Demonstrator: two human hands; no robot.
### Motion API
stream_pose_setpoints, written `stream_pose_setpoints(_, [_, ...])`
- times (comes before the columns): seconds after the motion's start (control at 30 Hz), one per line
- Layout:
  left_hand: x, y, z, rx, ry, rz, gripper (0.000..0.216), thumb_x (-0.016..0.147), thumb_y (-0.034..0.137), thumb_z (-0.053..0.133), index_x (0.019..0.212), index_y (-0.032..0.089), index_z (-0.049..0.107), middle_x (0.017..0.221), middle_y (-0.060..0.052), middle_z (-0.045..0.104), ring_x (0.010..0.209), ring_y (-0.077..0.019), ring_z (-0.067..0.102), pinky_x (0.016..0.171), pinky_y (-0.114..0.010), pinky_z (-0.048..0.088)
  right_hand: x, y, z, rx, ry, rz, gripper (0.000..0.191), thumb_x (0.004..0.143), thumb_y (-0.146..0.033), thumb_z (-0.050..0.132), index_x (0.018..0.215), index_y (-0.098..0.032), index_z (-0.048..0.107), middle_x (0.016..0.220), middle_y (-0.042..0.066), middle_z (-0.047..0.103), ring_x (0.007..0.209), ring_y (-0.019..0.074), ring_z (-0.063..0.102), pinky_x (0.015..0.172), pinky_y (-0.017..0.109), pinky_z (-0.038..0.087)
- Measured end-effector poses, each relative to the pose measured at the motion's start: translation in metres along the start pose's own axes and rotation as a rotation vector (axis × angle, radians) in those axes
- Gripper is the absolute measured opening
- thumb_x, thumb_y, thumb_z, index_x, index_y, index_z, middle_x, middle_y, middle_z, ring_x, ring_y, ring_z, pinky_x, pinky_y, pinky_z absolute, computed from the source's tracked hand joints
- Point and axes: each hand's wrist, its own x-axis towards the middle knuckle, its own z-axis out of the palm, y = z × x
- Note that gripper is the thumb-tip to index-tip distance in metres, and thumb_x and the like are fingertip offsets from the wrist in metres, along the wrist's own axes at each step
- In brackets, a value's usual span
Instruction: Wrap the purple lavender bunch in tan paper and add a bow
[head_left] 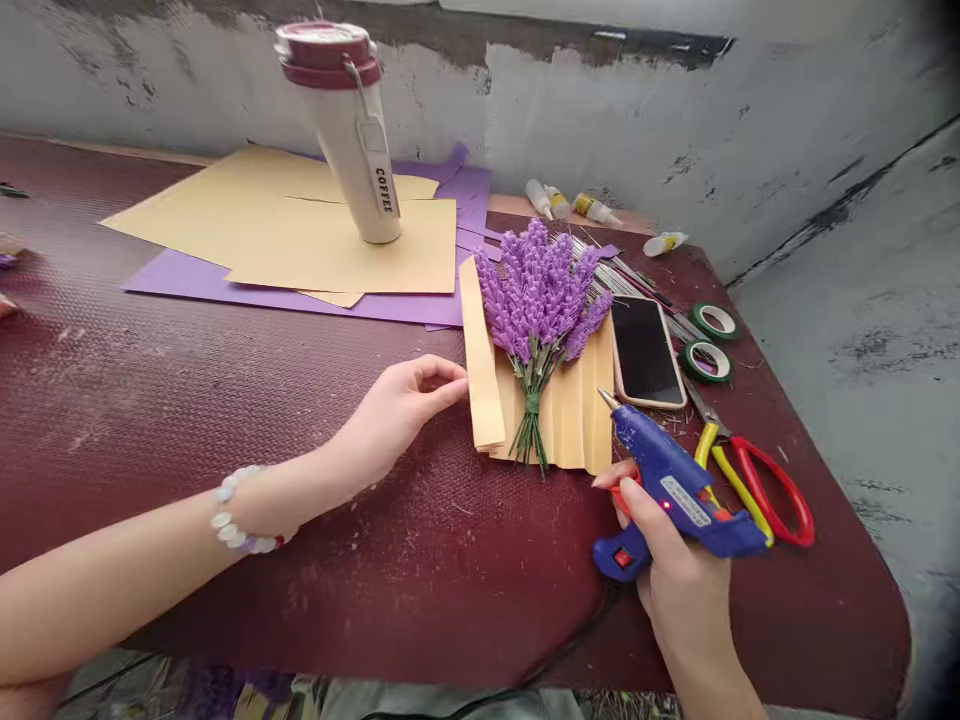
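A bunch of purple artificial lavender (536, 290), its green stems bound with green tape, lies on a sheet of pleated cream paper (589, 430). The sheet's left side is folded upward into a strip. My left hand (397, 410), wearing a beaded bracelet, pinches that folded edge between thumb and fingers. In my right hand (667, 550) is a blue hot glue gun (660, 465) with a small red light lit. Its metal nozzle points up and left, over the paper's right edge near the stems; whether it touches the paper I cannot tell.
A coffee tumbler (349, 140) stands on cream and purple sheets (300, 305) at the back. Right of the paper are a phone (649, 350), green tape rolls (712, 321), scissors (772, 490) and yellow-handled pliers (739, 490). Small glue bottles (592, 208) lie by the wall. A cord trails toward the front edge.
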Motion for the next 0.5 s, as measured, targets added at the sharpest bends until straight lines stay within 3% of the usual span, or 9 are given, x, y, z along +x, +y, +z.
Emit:
stream_pose_setpoints(0.13, [0.001, 0.000, -0.004, 0.046, 0.007, 0.006, 0.020, 0.079, 0.033, 0.074, 0.086, 0.016, 0.065, 0.089, -0.002, 0.069, 0.084, -0.0160, 0.061, 0.081, -0.028, 0.044, 0.000, -0.001, 0.001, -0.002, 0.002, -0.001, 0.015, 0.087, -0.038, 0.067, 0.085, -0.023, 0.070, 0.093, 0.005, 0.070, 0.096, 0.0263, 0.064, 0.083, 0.039, 0.050])
stream_pose_setpoints(0.33, [0.005, 0.005, -0.009, 0.355, -0.007, 0.194, 0.017, 0.089, 0.032, 0.062, 0.079, 0.019, 0.061, 0.076, 0.003, 0.064, 0.073, -0.0134, 0.057, 0.071, -0.026, 0.043, 0.001, -0.003, 0.002, -0.006, -0.014, -0.030, 0.018, 0.088, -0.038, 0.065, 0.083, -0.022, 0.071, 0.093, 0.007, 0.071, 0.092, 0.0264, 0.065, 0.078, 0.039, 0.051])
stream_pose_setpoints(0.5, [0.007, 0.001, -0.011, 0.579, 0.091, 0.333, 0.011, 0.091, 0.022, 0.057, 0.086, 0.019, 0.066, 0.084, 0.000, 0.073, 0.076, -0.0154, 0.064, 0.073, -0.028, 0.047, 0.000, -0.004, 0.004, 0.005, 0.008, -0.032, 0.017, 0.087, -0.038, 0.066, 0.083, -0.022, 0.071, 0.093, 0.007, 0.071, 0.092, 0.0260, 0.065, 0.077, 0.039, 0.051])
